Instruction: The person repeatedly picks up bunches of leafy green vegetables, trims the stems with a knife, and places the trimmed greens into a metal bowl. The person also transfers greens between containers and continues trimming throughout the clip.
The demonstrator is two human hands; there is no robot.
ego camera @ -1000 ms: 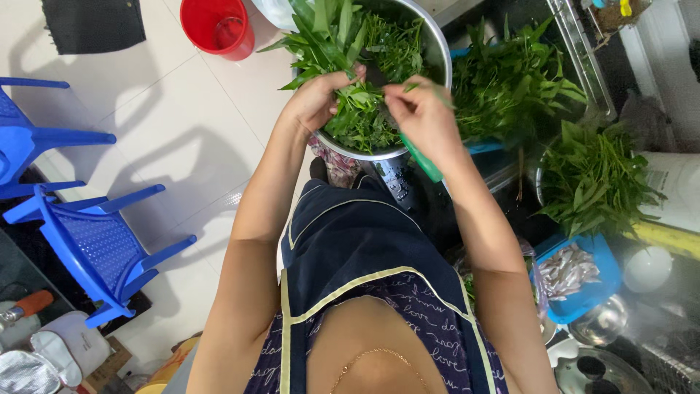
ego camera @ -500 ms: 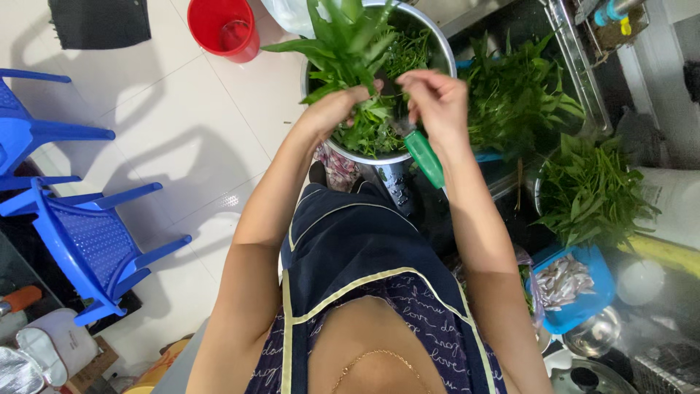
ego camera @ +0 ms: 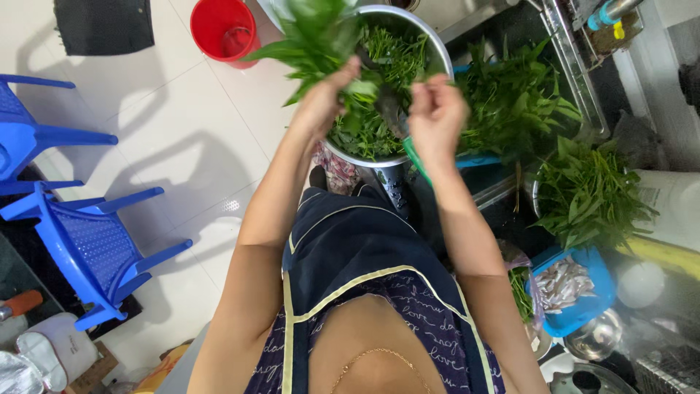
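- My left hand [ego camera: 324,102] is closed on a bunch of leafy greens [ego camera: 317,40], lifted above the metal bowl [ego camera: 437,55].
- My right hand [ego camera: 435,117] is curled shut on a dark-bladed, green-handled knife [ego camera: 397,120]; the two hands sit near each other, not touching.
- The bowl, far from me, holds more cut greens.
- Right of the bowl: a heap of leafy stems [ego camera: 518,102]; further right, another pile [ego camera: 590,193].
- Near right: a blue tray of small fish [ego camera: 572,288].
- Left, on the floor: a red bucket [ego camera: 222,29] and blue chairs [ego camera: 87,241].
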